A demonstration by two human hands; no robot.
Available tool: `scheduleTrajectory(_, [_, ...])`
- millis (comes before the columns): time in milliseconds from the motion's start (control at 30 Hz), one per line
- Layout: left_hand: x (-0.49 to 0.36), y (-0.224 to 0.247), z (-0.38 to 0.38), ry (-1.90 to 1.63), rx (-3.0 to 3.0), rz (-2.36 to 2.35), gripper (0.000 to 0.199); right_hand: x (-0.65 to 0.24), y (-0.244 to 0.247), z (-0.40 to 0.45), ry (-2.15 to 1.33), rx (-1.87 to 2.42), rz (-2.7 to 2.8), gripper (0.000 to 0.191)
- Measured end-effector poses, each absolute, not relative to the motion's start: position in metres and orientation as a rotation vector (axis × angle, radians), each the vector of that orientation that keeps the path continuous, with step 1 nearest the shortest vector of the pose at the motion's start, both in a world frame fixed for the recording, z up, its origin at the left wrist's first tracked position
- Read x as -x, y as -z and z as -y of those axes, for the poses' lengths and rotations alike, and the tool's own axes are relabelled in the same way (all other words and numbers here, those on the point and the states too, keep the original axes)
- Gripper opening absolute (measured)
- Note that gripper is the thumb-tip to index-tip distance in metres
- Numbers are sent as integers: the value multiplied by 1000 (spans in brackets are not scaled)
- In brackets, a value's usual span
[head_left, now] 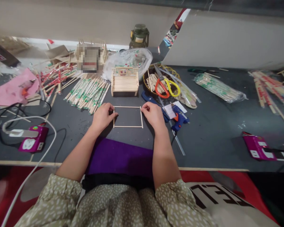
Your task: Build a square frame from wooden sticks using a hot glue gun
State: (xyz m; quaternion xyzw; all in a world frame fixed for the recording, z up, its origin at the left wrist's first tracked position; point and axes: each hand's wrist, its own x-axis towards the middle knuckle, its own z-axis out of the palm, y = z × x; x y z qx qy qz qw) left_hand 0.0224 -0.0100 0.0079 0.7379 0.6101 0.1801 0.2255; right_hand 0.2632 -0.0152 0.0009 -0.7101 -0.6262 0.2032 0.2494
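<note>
A rectangular frame of thin wooden sticks [128, 127] lies on the grey table between my hands. My left hand [104, 117] is closed at its upper left corner, thumb and fingers pinching the left side stick. At the upper right corner, my right hand [153, 115] pinches the frame between thumb and fingertips. Just behind the frame stands a small wooden bench model [125, 84] made of sticks. A blue glue gun [179, 119] with an orange trigger lies to the right of my right hand.
Wrapped chopsticks [88, 93] are piled at left. A basket [145, 82] holds cut sticks and scissors with orange and yellow handles [162, 88]. Purple cloth [123, 157] lies at the front edge. Purple power boxes [34, 138] with cables sit at both sides. A bottle [139, 36] stands behind.
</note>
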Motion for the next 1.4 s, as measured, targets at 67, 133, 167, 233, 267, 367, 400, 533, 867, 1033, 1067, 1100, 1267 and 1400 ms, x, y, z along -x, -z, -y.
scheduleTrajectory(67, [-23, -7, 11, -519, -2065, -1679, 19, -258, 3, 12, -475, 1903, 1756, 9])
scheduleTrajectory(133, [-24, -6, 11, -512, -2073, -1681, 21, -255, 7, 9, -414, 1851, 1821, 11])
scheduleTrajectory(167, [-24, -6, 12, -505, -2072, -1679, 22, -254, 8, 7, -393, 1823, 1854, 12])
scheduleTrajectory(233, [-24, -6, 12, -491, -2072, -1668, 23, -251, 12, 3, -364, 1785, 1911, 14])
scheduleTrajectory(267, [-24, -6, 12, -486, -2072, -1664, 23, -249, 13, 1, -351, 1775, 1935, 15])
scheduleTrajectory(367, [-24, -8, 12, -465, -2079, -1658, 22, -246, 15, -4, -326, 1771, 1982, 15])
scheduleTrajectory(400, [-24, -8, 12, -460, -2085, -1656, 21, -245, 15, -5, -324, 1777, 1990, 14])
scheduleTrajectory(533, [-24, -9, 12, -455, -2108, -1640, 17, -244, 16, -5, -334, 1781, 2010, 14])
scheduleTrajectory(867, [-21, -7, 11, -485, -2124, -1603, 15, -244, 16, -6, -342, 1768, 2021, 16])
scheduleTrajectory(1033, [-22, -8, 11, -477, -2137, -1582, 15, -244, 17, -6, -336, 1762, 2019, 16])
scheduleTrajectory(1067, [-22, -9, 11, -474, -2140, -1578, 15, -243, 17, -6, -334, 1767, 2017, 16])
scheduleTrajectory(1100, [-22, -9, 11, -471, -2141, -1574, 15, -243, 17, -6, -333, 1770, 2015, 15])
scheduleTrajectory(1267, [-22, -10, 10, -482, -2160, -1558, 14, -243, 15, -5, -346, 1776, 2008, 15])
scheduleTrajectory(1400, [-22, -9, 10, -473, -2167, -1554, 12, -242, 15, -5, -346, 1784, 2002, 15])
